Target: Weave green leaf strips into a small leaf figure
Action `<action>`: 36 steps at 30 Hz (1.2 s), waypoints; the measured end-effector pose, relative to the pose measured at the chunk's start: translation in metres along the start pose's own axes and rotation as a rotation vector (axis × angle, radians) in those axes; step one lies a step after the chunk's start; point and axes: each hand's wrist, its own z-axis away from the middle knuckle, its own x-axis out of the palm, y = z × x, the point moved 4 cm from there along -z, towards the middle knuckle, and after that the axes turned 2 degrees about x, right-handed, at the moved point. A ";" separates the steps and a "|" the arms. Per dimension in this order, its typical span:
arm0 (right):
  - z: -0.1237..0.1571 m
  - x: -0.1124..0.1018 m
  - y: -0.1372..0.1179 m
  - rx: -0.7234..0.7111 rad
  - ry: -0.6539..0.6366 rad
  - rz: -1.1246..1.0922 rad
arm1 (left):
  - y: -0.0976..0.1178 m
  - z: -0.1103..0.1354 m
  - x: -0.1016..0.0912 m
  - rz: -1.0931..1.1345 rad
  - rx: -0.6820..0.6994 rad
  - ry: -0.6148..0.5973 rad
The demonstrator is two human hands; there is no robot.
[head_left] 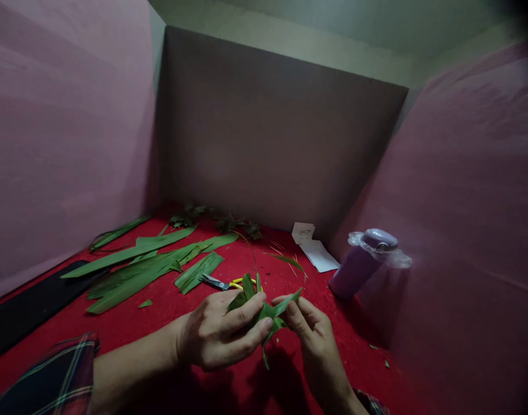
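Observation:
Above the red cloth, my left hand (225,331) is closed round a bundle of folded green leaf strips (266,311). The fingers and thumb of my right hand (313,340) pinch a pointed strip end on the bundle's right side. One thin strip dangles below the bundle, and a long thin stem arcs up behind it. Just beyond my left hand lie scissors (218,282) with yellow handles, partly hidden by the hand and leaves. A cut piece of broad leaf (199,272) rests beside the scissor blades.
Long green leaves (143,271) lie at the left, near a dark flat object (26,308). Small leafy sprigs (238,225) sit at the back. White papers (318,255), thin sticks (296,264) and a purple tumbler (359,265) with clear plastic are right. Pink and grey walls enclose the cloth.

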 end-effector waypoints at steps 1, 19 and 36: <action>-0.001 0.000 0.001 0.026 -0.005 -0.046 | 0.000 0.000 0.001 0.001 0.001 -0.008; 0.011 -0.001 -0.020 -0.461 0.036 0.445 | -0.002 0.002 0.009 0.228 -0.113 -0.085; 0.014 -0.003 -0.022 -0.605 0.022 0.581 | 0.007 -0.027 -0.007 -0.072 0.126 -0.052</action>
